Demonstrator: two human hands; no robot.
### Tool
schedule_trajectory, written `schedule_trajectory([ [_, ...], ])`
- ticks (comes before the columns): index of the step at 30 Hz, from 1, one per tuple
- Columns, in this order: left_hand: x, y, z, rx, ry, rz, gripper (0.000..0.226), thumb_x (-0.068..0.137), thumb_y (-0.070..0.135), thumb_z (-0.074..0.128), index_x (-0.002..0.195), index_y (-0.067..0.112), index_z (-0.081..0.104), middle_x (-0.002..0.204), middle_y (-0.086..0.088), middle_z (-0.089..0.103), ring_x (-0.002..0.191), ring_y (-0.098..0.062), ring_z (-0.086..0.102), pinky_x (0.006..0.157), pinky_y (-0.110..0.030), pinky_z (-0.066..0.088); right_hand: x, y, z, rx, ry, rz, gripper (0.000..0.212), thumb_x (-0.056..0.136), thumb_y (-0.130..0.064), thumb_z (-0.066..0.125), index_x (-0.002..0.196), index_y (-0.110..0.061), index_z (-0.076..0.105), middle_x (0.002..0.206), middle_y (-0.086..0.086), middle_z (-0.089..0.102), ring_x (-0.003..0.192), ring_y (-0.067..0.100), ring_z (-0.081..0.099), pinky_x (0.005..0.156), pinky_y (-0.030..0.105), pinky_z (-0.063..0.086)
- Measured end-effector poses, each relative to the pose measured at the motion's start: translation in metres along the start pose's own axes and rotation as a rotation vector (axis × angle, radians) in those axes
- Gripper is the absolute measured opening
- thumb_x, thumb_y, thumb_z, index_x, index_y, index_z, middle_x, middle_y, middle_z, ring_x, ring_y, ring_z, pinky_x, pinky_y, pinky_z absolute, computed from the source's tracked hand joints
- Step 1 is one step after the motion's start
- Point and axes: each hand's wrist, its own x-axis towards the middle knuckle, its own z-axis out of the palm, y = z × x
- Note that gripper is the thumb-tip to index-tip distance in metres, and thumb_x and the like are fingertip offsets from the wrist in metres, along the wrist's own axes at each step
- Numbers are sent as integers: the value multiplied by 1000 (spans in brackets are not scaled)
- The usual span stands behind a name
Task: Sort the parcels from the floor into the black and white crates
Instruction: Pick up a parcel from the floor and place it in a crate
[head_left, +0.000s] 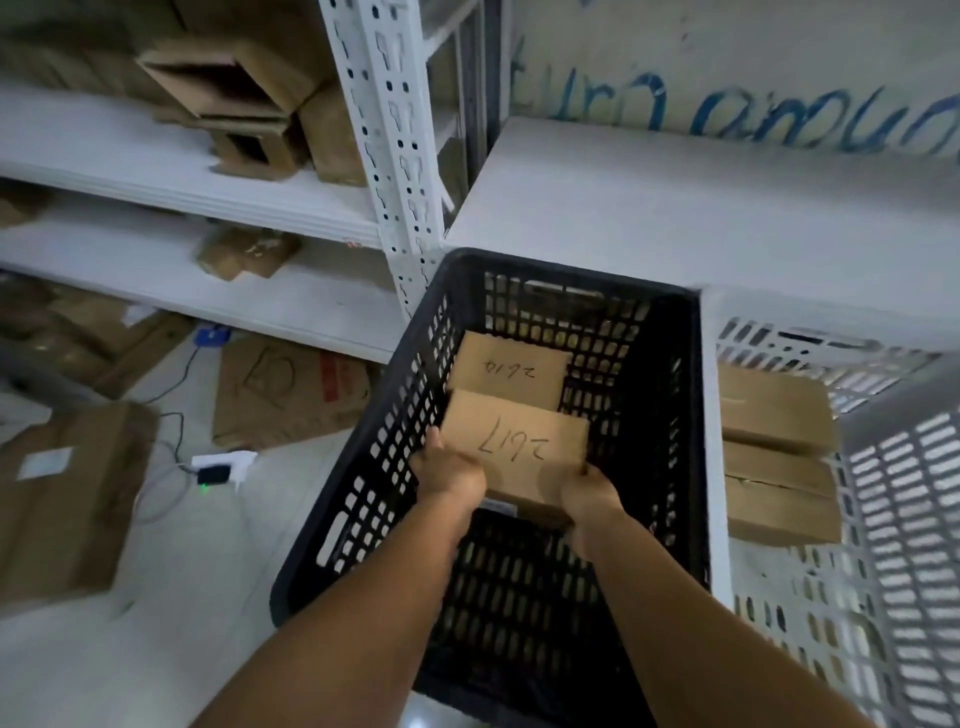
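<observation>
A brown cardboard parcel (519, 441) with a handwritten number sits inside the black crate (363, 499), held at its near corners. My left hand (449, 475) grips its left corner and my right hand (589, 499) grips its right corner. Just beyond it in the same crate lies a second numbered parcel (506, 371). The white crate (909, 519) stands touching the black one on the right and holds two stacked brown parcels (776, 452).
White metal shelving (400, 171) with cardboard boxes rises behind and to the left. On the floor at left lie a large box (67, 499), flattened cardboard (291, 395), a white power strip with a black plug (218, 467) and cables.
</observation>
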Motion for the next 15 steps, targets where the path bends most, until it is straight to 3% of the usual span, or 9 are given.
schedule_trajectory([
  [2, 10, -3, 10, -66, 19, -47, 53, 96, 20, 44, 147, 25, 31, 147, -11, 32, 118, -30, 50, 99, -37, 44, 16, 4, 5, -14, 5, -8, 42, 99, -10, 44, 140, -4, 44, 135, 19, 52, 105, 28, 55, 86, 32, 45],
  [5, 19, -6, 19, -102, 26, -91, 57, 98, 22, 42, 151, 25, 21, 154, -10, 19, 131, -34, 38, 106, -41, 36, 35, 8, 16, -19, 59, 62, 43, 102, -20, 34, 145, -21, 40, 135, 13, 51, 108, 31, 54, 93, 42, 50],
  [8, 25, -9, 24, -140, 26, -128, 62, 94, 20, 51, 149, 26, 23, 154, -12, 12, 129, -36, 38, 102, -41, 40, 46, 10, 30, -29, 62, 88, 45, 102, -22, 33, 146, -29, 38, 137, 8, 51, 115, 32, 54, 97, 45, 50],
  [11, 26, -7, 26, -221, 14, -180, 68, 93, 16, 53, 150, 25, 17, 156, -11, 1, 131, -33, 35, 88, -33, 48, 58, 13, 41, -28, 32, 101, 46, 102, -25, 36, 146, -34, 36, 139, 7, 50, 119, 30, 53, 99, 45, 49],
  [15, 29, -9, 35, -406, -44, -197, 72, 90, 3, 55, 149, 18, 16, 147, -15, 33, 127, -31, 44, 107, -39, 41, 65, 10, 52, 8, -4, 101, 51, 100, -24, 38, 149, -38, 29, 140, 5, 50, 118, 30, 52, 98, 42, 48],
])
